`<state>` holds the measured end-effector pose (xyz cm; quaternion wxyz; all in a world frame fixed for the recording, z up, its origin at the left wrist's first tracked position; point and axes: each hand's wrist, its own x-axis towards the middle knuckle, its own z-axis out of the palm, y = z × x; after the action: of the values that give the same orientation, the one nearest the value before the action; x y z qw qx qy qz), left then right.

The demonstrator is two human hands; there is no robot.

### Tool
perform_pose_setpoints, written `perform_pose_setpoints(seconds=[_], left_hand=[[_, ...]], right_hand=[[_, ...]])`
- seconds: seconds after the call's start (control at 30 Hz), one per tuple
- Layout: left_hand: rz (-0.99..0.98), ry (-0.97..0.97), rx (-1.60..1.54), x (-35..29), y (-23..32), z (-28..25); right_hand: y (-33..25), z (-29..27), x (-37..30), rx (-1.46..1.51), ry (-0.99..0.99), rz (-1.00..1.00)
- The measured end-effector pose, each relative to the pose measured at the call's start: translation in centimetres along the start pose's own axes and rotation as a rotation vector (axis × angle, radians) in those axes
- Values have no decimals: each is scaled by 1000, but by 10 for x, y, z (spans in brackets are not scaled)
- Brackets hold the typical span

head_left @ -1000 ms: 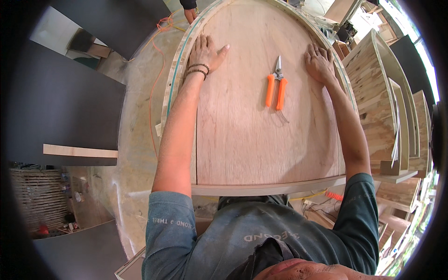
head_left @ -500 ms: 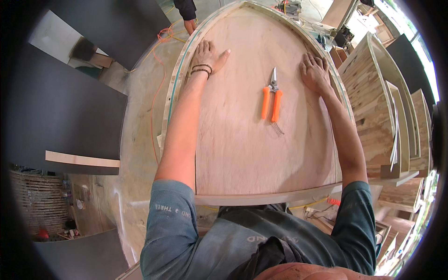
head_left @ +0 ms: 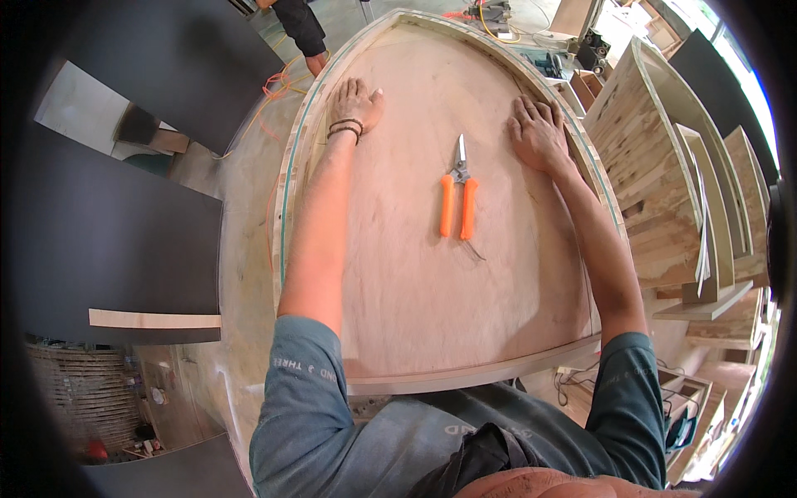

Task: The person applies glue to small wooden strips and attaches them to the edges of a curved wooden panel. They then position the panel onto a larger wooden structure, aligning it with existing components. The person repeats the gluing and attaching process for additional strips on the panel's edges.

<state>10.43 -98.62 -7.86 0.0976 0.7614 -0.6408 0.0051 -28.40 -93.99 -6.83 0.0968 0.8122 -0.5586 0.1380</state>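
Note:
A large pointed-arch wooden panel [head_left: 398,307] with a raised rim lies before me. My left hand [head_left: 357,106] presses flat on its left side close to the rim, fingers spread and holding nothing. My right hand [head_left: 538,137] rests on the opposite side by the inner edge, its fingers apart, slightly bent and without anything in them. Between my forearms, apart from both hands, lie orange-handled shears [head_left: 468,207], blades pointing away from me. A few thin dark wires [head_left: 475,251] show just below the handles.
Dark flat panels [head_left: 124,216] stand at the left, with a pale wood strip [head_left: 154,319] on one. Another person's dark-clothed leg [head_left: 300,29] shows beyond the rim, near an orange cord [head_left: 270,87]. Curved wooden pieces [head_left: 643,166] stand at the right.
The view has shifted, so the panel and shears sit lower and more to the left. Both hands stay on the panel. More of the other person shows.

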Motion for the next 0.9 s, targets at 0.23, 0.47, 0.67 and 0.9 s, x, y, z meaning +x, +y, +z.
perform_pose_setpoints(seconds=[0.23,0.47,0.67,0.9], left_hand=[[155,-42,-2,78,17,15],[240,-31,31,135,44,27],[224,-68,38,133,70,11],[283,-5,89,178,46,57]], right_hand=[[-2,-4,-1,51,43,-13],[-8,-8,-1,20,79,-18],[-2,-7,-1,55,87,-15],[-3,-4,-3,63,125,-7]])
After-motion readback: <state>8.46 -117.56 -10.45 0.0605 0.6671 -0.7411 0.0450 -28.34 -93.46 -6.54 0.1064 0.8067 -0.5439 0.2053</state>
